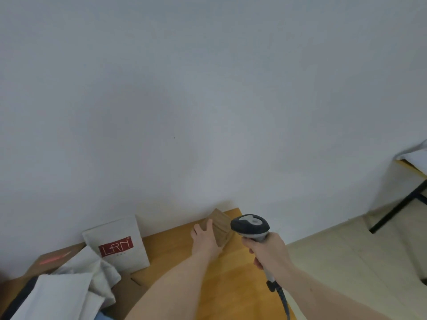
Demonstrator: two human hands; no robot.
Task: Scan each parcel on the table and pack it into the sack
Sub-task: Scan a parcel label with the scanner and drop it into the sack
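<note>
A: Which step is shown?
B: Scanning, judging by the pose. At lower centre the left hand (204, 239) lies on the small brown cardboard parcel (220, 227) by the far edge of the orange wooden table (175, 252), fingers loosely spread over its side

A: And the right hand (269, 250)?
B: Its fingers wrap the grey handheld barcode scanner (250, 226), head just right of the parcel

A: Next?
B: Probably finding the label, then reaching the crumpled white fabric sack (69, 287), lower left
</note>
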